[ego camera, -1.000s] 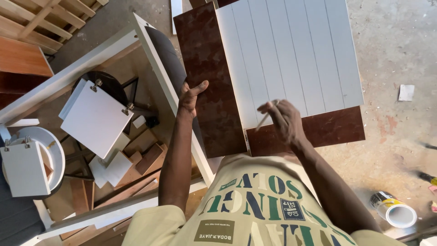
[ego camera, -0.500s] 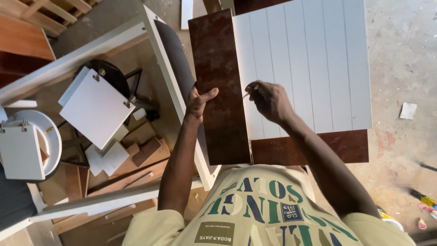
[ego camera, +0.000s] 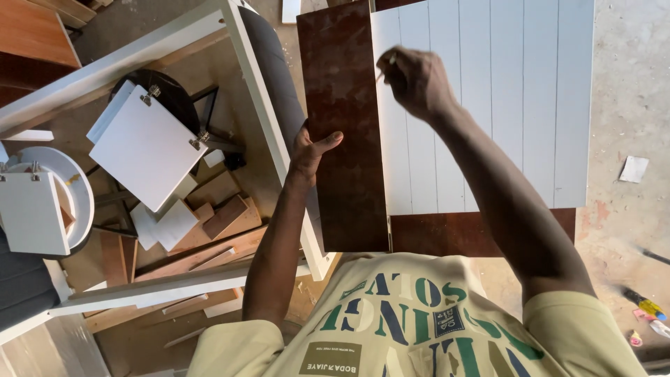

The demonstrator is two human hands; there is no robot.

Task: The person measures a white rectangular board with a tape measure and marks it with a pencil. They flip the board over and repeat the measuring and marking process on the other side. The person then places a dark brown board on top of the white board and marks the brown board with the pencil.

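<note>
A dark brown board lies in front of me with a white grooved panel on top of it. My left hand grips the brown board's left edge, thumb on its face. My right hand is closed around a thin pencil-like stick, its tip at the left edge of the white panel, near the seam with the brown board.
A white frame stands to the left, with white hinged doors, wood offcuts and a round white piece under it. Paper scrap and small tools lie on the concrete floor at right.
My right hand has travelled up along the white panel's left edge, away from me. My left hand kept hold of the brown board's edge. The view shifted slightly.
</note>
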